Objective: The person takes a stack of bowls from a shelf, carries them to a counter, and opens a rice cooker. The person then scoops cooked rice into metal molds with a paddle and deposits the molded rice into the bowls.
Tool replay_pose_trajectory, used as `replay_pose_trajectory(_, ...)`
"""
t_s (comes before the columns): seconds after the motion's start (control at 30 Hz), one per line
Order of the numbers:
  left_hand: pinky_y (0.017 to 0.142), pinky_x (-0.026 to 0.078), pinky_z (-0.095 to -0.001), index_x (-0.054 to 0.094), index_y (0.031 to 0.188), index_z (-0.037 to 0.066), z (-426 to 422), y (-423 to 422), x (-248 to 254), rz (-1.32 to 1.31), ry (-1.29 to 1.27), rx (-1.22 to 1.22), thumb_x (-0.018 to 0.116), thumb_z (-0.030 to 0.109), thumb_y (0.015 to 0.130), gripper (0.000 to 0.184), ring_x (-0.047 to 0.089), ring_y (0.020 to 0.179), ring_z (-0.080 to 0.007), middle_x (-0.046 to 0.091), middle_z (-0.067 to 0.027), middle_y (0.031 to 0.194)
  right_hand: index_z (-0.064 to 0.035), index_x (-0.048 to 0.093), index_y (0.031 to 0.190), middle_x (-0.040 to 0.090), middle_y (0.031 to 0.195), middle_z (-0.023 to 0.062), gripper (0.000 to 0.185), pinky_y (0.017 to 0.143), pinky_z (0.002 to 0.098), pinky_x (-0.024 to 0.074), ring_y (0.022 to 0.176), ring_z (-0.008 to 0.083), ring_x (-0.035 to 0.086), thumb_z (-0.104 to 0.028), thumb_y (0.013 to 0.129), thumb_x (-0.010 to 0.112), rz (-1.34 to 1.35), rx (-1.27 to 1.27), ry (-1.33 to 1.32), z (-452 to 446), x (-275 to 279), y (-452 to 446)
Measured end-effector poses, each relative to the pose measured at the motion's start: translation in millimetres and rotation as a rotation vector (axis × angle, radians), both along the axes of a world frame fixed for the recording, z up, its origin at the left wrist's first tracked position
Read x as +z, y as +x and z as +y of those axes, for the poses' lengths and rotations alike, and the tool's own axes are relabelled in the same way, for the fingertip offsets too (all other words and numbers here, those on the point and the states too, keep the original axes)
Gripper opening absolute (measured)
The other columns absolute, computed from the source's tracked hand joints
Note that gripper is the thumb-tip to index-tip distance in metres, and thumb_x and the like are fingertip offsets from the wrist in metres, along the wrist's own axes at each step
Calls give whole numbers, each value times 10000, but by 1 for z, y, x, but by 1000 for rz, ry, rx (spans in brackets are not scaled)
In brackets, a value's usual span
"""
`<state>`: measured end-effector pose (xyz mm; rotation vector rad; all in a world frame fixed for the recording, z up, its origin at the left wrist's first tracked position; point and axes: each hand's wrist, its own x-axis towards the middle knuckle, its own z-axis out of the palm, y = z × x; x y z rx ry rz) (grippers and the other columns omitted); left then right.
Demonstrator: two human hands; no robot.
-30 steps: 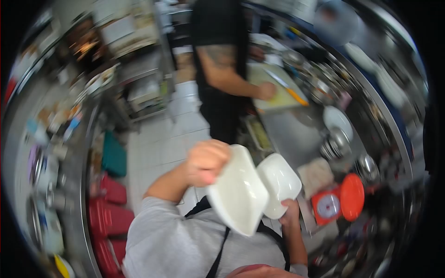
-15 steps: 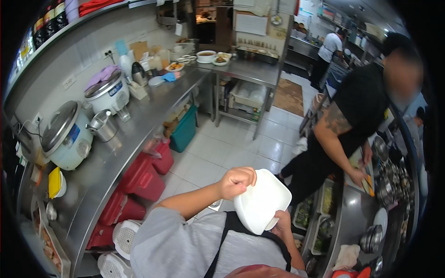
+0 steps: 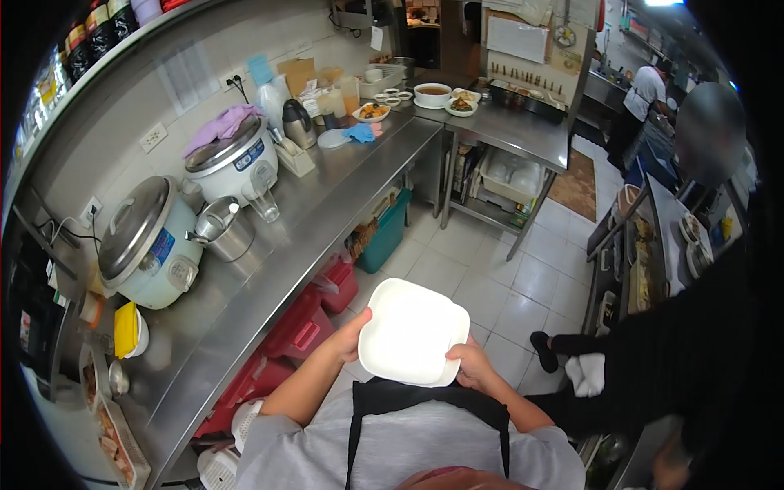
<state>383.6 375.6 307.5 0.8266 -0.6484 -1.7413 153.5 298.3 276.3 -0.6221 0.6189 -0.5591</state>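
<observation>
A white square dish (image 3: 415, 331) with rounded corners is held level in front of my chest. My left hand (image 3: 353, 336) is closed on its left rim, thumb along the edge and the other fingers mostly out of sight. At the dish's lower right corner, my right hand (image 3: 472, 365) grips the rim with the thumb on top. The inside of the dish looks plain white.
A steel counter (image 3: 304, 204) on the left carries rice cookers (image 3: 155, 245), a pot of utensils (image 3: 224, 237) and, farther back, plated food (image 3: 461, 106). Red bins (image 3: 294, 322) stand below. A co-worker in black (image 3: 653, 351) stands close on my right.
The dish has gone from tilted to level and moved left. My left hand has shifted down to its left rim. My view has turned right, and the co-worker now stands nearer.
</observation>
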Motion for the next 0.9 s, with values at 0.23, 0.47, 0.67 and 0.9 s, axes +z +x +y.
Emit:
replay_pose_trajectory(0.23, 838, 435, -395, 373, 1193, -33, -48, 37, -15, 111, 162, 265, 570, 314, 718, 620, 531, 974, -292, 508, -191, 1094, -44, 178, 1285, 360, 1207, 152, 720, 942, 344, 320, 1118, 260, 382, 32, 616, 434, 33, 221, -65, -91, 6, 61)
replay_pose_trajectory(0.47, 817, 450, -403, 393, 1162, -52, -143, 66, -16, 139, 217, 468, 570, 245, 678, 594, 551, 927, -311, 526, -195, 1057, -72, 114, 1304, 340, 1210, 152, 731, 845, 359, 413, 1095, 263, 406, -38, 669, 474, 94, 412, -97, -217, 22, 108)
replay_pose_trajectory(0.67, 819, 447, -415, 425, 1138, -42, -203, 90, -42, 153, 186, 606, 563, 235, 647, 580, 550, 915, -319, 532, -198, 1037, -89, 110, 1311, 345, 1200, 149, 734, 788, 372, 445, 1060, 261, 436, -85, 681, 488, 136, 544, -125, -299, 5, 157)
replay_pose_trajectory(0.9, 823, 438, -434, 398, 1151, -39, -227, 133, -54, 200, 310, 806, 530, 232, 626, 606, 529, 936, -338, 512, -197, 1055, -53, 176, 1287, 401, 1157, 157, 688, 754, 363, 446, 1013, 262, 465, -109, 685, 504, 250, 684, -195, -348, -8, 241)
